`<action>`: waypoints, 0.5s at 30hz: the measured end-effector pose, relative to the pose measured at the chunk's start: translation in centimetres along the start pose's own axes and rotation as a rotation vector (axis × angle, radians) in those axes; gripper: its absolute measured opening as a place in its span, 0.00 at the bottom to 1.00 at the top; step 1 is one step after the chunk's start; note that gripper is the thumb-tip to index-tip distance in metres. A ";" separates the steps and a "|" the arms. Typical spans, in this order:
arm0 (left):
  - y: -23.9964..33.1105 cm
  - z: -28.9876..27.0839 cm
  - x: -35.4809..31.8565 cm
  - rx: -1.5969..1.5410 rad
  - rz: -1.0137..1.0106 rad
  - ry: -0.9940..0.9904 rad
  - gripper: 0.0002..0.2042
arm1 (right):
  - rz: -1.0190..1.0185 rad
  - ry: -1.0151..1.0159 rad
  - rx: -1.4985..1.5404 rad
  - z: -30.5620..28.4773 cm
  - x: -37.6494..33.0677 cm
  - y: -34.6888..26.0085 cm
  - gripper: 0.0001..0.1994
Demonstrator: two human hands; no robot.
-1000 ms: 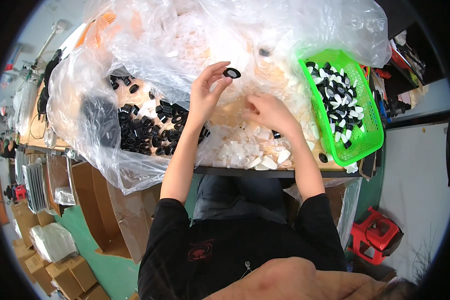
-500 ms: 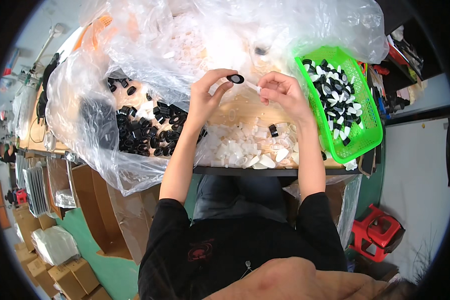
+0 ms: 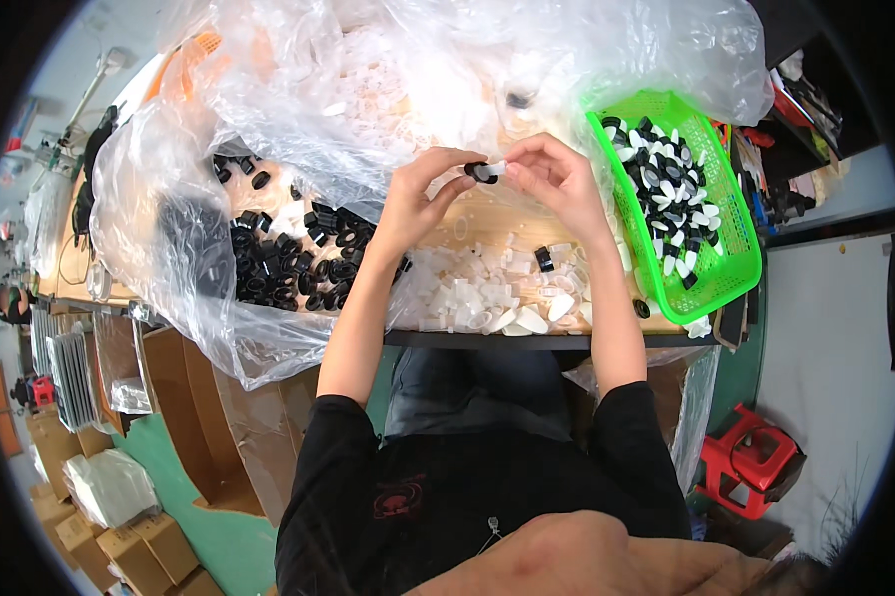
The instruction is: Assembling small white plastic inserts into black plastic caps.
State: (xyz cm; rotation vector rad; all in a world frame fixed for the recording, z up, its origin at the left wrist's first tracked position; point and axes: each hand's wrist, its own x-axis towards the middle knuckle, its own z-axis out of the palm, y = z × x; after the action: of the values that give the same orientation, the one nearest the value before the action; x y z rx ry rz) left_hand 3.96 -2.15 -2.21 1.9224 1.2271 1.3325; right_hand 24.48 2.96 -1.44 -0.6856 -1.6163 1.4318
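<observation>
My left hand [image 3: 420, 204] pinches a small black ring [image 3: 482, 173] between thumb and fingers above the table. My right hand [image 3: 557, 179] holds a small white plastic piece [image 3: 496, 168] pressed against that ring. Under the hands lies a heap of white plastic pieces [image 3: 487, 298]. A pile of black rings [image 3: 289, 263] sits to the left inside a clear plastic bag.
A green basket [image 3: 736, 258] at the right holds several joined black-and-white parts. Clear plastic bags [image 3: 388, 70] cover the back of the table. Cardboard boxes [image 3: 120, 546] stand on the floor at the left, a red stool [image 3: 750, 462] at the lower right.
My right hand rose from the white heap with a white piece and met the black ring held in my left hand. Both hands now touch at the ring.
</observation>
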 end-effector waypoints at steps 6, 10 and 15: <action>-0.5 0.3 -0.2 -0.016 -0.046 0.061 0.14 | -0.370 0.122 -0.496 1.6 -0.2 -0.6 0.05; -0.5 0.5 -0.2 -0.006 -0.043 0.090 0.14 | -0.414 0.140 -0.537 1.9 -0.2 -0.3 0.06; -0.2 0.5 -0.2 -0.009 -0.026 0.087 0.14 | -0.590 0.180 -0.708 2.3 0.1 -0.1 0.07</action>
State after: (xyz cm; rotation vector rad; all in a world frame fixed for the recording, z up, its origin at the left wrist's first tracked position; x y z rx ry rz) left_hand 4.32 -2.20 -2.69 1.8539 1.2804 1.4189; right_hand 22.43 1.86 -1.30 -0.6158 -1.9623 0.3514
